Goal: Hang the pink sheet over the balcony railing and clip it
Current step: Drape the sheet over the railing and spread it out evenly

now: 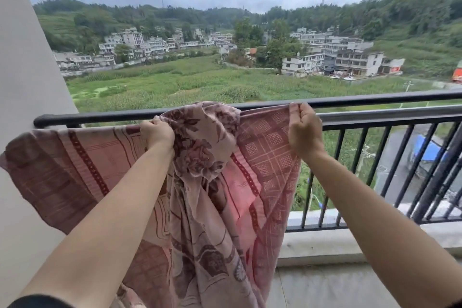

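Beyond the balcony: green fields, pale multi-storey houses, wooded hills, grey overcast sky. Balcony railing (375, 101), dark metal, runs from the white wall (22, 82) at left to the right frame edge; vertical bars below it at right, concrete curb (325, 240) at their base.

Pink sheet (215, 182) bunched at the top rail, left of centre. A floral-patterned fold humps up over the rail; whether any cloth hangs down the far side cannot be told. Near side drapes down and is cut off by the bottom frame edge. A flap extends left across the wall, its edge blurred. The checked panel at right hangs from the rail down to the floor tiles.

Left hand (157, 134): fist closed around a gathered fold of the sheet, just below the rail; fingertips buried in cloth, not visible. Right hand (303, 130): fingers curled closed, pinching the sheet's upper right edge against or just at the rail; contact with the metal cannot be confirmed. Both forearms bare; a dark sleeve (37, 301) shows at the lower left corner, cut off.

Railing behind the sheet is hidden between the two hands.
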Demonstrator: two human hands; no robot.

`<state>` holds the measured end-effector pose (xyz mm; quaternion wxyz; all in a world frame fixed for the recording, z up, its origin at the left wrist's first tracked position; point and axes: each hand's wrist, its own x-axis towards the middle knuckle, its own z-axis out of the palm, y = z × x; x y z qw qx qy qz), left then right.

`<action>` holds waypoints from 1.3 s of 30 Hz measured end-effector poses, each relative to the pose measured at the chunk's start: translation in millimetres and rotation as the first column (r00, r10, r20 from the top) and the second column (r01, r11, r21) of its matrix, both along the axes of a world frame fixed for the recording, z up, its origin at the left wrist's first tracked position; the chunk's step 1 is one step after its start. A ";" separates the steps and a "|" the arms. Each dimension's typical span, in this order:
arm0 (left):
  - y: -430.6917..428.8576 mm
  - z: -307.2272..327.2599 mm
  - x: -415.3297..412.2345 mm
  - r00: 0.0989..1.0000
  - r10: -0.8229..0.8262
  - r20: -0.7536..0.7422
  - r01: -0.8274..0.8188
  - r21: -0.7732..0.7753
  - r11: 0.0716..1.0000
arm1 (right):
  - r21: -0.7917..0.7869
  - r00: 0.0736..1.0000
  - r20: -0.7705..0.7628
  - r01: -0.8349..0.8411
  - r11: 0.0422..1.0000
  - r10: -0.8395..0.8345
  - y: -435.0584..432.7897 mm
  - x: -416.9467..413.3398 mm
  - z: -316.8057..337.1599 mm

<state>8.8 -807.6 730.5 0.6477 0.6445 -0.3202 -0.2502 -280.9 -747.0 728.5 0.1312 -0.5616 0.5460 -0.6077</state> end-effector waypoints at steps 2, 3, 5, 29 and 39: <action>2.9 -1.3 5.3 0.999 0.025 -0.034 -0.024 0.020 1.000 | -0.114 0.988 0.032 0.154 0.981 -0.152 4.2 -16.7 5.7; 6.6 -3.8 7.4 0.999 0.050 -0.015 -0.049 0.029 0.998 | -0.138 0.979 0.050 0.204 0.969 -0.199 8.1 -21.3 3.5; 15.3 -5.7 4.3 0.984 0.132 0.123 -0.138 0.042 0.990 | -0.125 0.973 0.094 0.222 0.967 -0.212 10.9 -23.2 -2.6; 20.0 20.9 28.4 0.770 0.039 0.637 0.175 -0.270 0.947 | 0.432 0.954 0.039 -0.285 0.855 0.298 -34.5 136.7 11.5; 1.9 31.8 29.0 0.786 0.090 0.612 0.071 -0.234 0.970 | 0.111 0.878 -0.130 0.474 0.873 -0.460 -25.5 -2.0 54.0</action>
